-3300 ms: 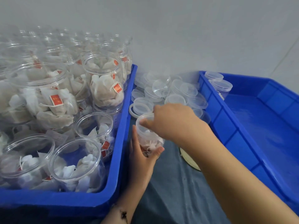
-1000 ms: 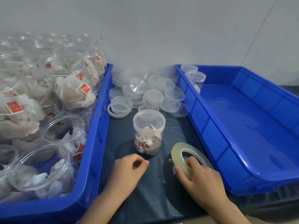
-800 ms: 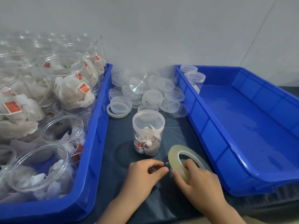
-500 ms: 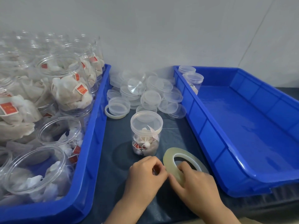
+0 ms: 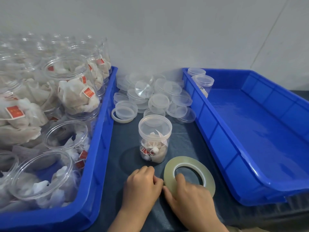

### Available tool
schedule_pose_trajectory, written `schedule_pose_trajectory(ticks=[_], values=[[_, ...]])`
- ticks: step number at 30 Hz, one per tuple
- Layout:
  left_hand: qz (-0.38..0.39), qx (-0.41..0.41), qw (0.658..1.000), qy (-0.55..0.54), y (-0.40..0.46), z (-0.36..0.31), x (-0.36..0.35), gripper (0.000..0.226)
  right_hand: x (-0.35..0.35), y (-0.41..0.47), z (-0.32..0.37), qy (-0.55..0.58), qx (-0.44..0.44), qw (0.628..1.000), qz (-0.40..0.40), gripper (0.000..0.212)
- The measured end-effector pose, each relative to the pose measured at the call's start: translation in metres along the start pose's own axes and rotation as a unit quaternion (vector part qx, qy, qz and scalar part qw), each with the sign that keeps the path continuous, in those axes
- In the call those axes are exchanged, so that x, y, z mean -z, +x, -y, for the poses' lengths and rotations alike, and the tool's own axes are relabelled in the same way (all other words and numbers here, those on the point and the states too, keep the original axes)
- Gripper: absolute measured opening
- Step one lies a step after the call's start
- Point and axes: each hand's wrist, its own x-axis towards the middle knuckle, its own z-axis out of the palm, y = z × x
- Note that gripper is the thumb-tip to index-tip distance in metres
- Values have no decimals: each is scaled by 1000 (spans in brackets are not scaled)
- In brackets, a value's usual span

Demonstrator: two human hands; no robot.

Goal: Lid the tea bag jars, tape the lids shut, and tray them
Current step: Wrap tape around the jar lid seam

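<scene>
- left side of the frame: a blue tray (image 5: 103, 148) packed with open jars (image 5: 66, 134) of tea bags.
- lower centre: the left hand (image 5: 142, 183) lies knuckles up, fingers curled, tips meeting the left edge of the tape roll (image 5: 189, 174); what they pinch is hidden.
- centre: a lidded jar (image 5: 154, 138) stands upright on the dark mat (image 5: 127, 136), just above the hands; loose lids (image 5: 157, 97) are piled behind it.
- lower centre-right: the right hand (image 5: 189, 196) grips the roll's near rim, one finger through its hole.
- right: a second blue tray (image 5: 250, 131) holds two lidded jars (image 5: 203, 82) in its upper left corner.

Lidded jar (image 5: 154, 138) between two trays (image 5: 103, 148)
</scene>
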Motion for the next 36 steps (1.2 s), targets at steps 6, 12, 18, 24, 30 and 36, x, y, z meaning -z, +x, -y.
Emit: schedule_pose_trajectory(ticks=[6,12,18,24,30,36], values=[[-62,44,997,8,9,23,9,33,21,-10,-6,32,33,991,128,56],[-218,-16,975,-28,14,11,37,19,44,7,-32,37,-70,997,-1,59],[-214,23,975,-54,39,-5,50,17,53,40,-40,51,-81,990,-100,48],[-190,58,977,-77,47,-9,45,16,52,51,-45,33,-73,991,-103,47],[-200,45,976,-77,46,-8,39,17,51,49,-46,39,-81,992,-92,48],[-209,36,975,-66,49,-5,38,17,42,55,-50,15,-89,992,-92,54]])
